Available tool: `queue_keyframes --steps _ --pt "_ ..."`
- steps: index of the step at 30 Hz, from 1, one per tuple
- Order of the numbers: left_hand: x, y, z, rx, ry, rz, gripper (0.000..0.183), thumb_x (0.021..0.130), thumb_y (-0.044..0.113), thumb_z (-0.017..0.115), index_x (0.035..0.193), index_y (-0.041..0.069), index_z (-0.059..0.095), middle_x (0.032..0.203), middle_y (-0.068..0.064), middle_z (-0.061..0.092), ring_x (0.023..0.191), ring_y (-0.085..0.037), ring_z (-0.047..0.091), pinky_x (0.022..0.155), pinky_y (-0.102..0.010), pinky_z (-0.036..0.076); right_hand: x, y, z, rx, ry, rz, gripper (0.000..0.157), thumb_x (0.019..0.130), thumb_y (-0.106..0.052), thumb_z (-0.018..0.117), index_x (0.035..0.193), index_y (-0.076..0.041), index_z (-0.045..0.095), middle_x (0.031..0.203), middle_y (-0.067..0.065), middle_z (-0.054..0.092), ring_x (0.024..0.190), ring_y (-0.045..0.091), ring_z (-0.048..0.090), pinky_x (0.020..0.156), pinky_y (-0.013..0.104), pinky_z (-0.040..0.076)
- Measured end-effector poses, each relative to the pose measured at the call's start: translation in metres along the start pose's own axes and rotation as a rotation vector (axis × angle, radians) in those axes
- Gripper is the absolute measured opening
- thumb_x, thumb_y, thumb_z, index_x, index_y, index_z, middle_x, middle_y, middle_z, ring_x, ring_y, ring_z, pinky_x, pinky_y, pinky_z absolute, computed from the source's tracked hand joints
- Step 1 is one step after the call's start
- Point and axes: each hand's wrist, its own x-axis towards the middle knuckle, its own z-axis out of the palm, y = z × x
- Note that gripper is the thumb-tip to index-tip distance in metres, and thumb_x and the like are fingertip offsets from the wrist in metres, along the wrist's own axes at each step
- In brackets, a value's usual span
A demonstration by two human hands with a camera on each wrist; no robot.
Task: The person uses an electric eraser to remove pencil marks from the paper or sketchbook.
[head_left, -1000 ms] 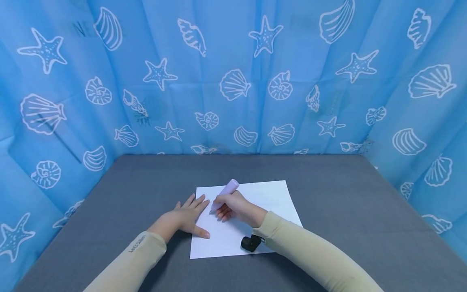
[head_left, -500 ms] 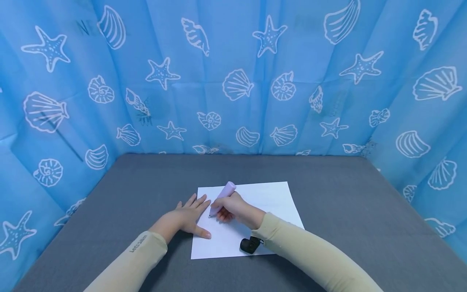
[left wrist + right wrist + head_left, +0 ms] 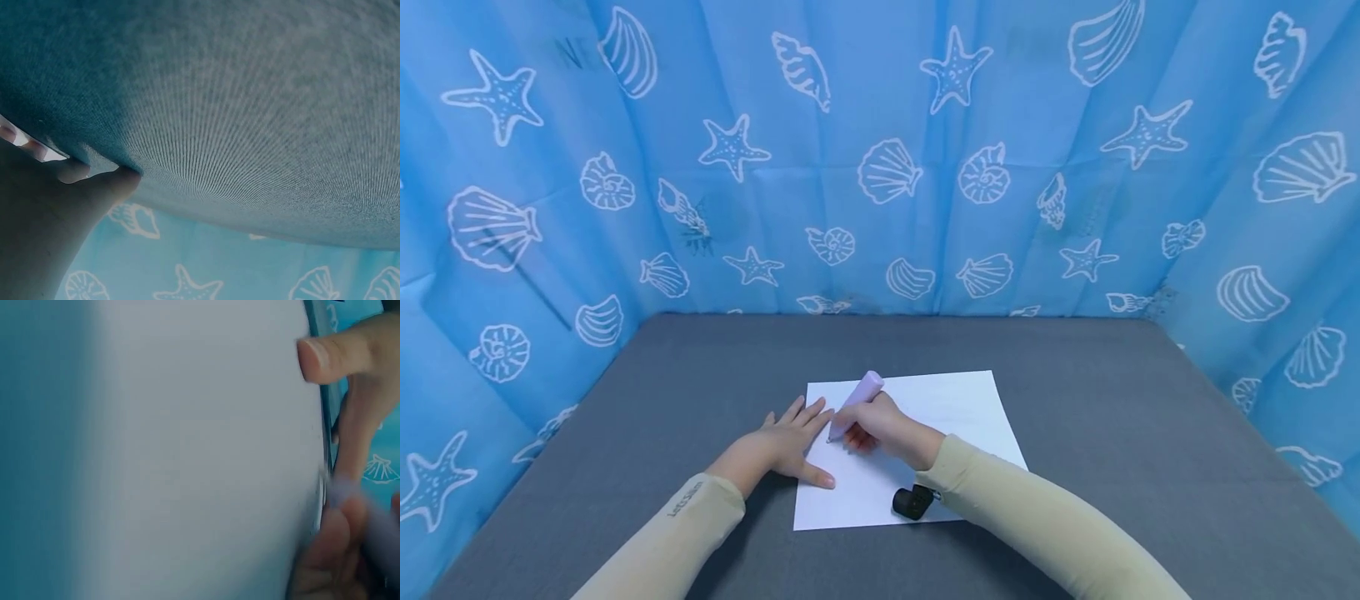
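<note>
A white sheet of paper (image 3: 947, 408) lies on the grey table. My right hand (image 3: 887, 423) pinches a thick lilac pen (image 3: 867, 387) with a thin tip, tilted so its tip meets the paper near the left edge. My left hand (image 3: 790, 446) rests flat across the sheet's left edge, fingers spread and thumb on the paper. The right wrist view shows the pen (image 3: 369, 525) blurred between my right fingers (image 3: 328, 537), with my left thumb (image 3: 337, 356) beyond. Any marks on the paper are too faint to tell.
The grey table (image 3: 1075, 400) reaches back to a blue curtain (image 3: 820, 192) printed with shells and starfish. A black wrist camera (image 3: 912, 502) hangs under my right sleeve, over the paper's lower part.
The pen tip has moved slightly left on the paper, first down and then a little up, with my right hand. My left hand stays in place. The head view has shifted slightly.
</note>
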Motion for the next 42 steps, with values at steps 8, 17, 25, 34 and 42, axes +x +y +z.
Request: queue_keyframes --steps 8,17,25,34,42 --pt "0.001 -0.001 0.000 0.015 -0.007 0.000 0.110 0.074 0.069 0.070 0.156 0.014 0.021 0.163 -0.008 0.008 0.147 -0.037 0.001 0.109 -0.067 0.011 -0.001 -0.001 -0.004 -0.011 -0.004 0.013 0.019 0.085 -0.012 0.068 0.095 0.000 0.057 0.061 0.006 0.055 0.047 0.013 0.052 0.045 0.021 0.043" --pt "0.002 -0.003 0.000 0.021 -0.005 0.004 0.110 0.074 0.070 0.069 0.156 0.014 0.021 0.163 -0.008 0.008 0.147 -0.038 0.001 0.109 -0.068 0.012 -0.001 -0.002 -0.005 -0.009 -0.026 0.014 0.020 0.087 -0.014 0.068 0.097 0.000 0.058 0.062 0.006 0.056 0.048 0.013 0.053 0.047 0.022 0.046" --pt "-0.004 0.001 -0.004 0.004 -0.006 0.017 0.109 0.075 0.067 0.070 0.155 0.011 0.021 0.162 -0.010 0.009 0.147 -0.039 0.002 0.108 -0.068 0.012 0.001 0.002 -0.006 -0.016 -0.012 -0.011 0.019 0.085 -0.013 0.069 0.094 -0.001 0.058 0.060 0.006 0.056 0.047 0.012 0.053 0.045 0.021 0.045" --pt "-0.003 0.002 -0.001 0.003 -0.012 0.006 0.110 0.075 0.067 0.070 0.156 0.012 0.020 0.162 -0.010 0.009 0.147 -0.038 0.002 0.109 -0.067 0.012 0.001 0.003 -0.015 0.025 -0.035 0.001 0.016 0.086 -0.013 0.067 0.093 0.000 0.060 0.062 0.007 0.057 0.049 0.013 0.054 0.047 0.022 0.047" --pt "-0.002 0.002 -0.001 0.010 0.006 0.020 0.110 0.075 0.066 0.071 0.155 0.011 0.020 0.162 -0.010 0.009 0.147 -0.039 0.003 0.108 -0.068 0.013 0.002 0.004 -0.020 0.104 -0.028 0.007 0.014 0.084 -0.009 0.062 0.092 0.002 0.058 0.060 0.008 0.056 0.046 0.012 0.053 0.046 0.021 0.047"
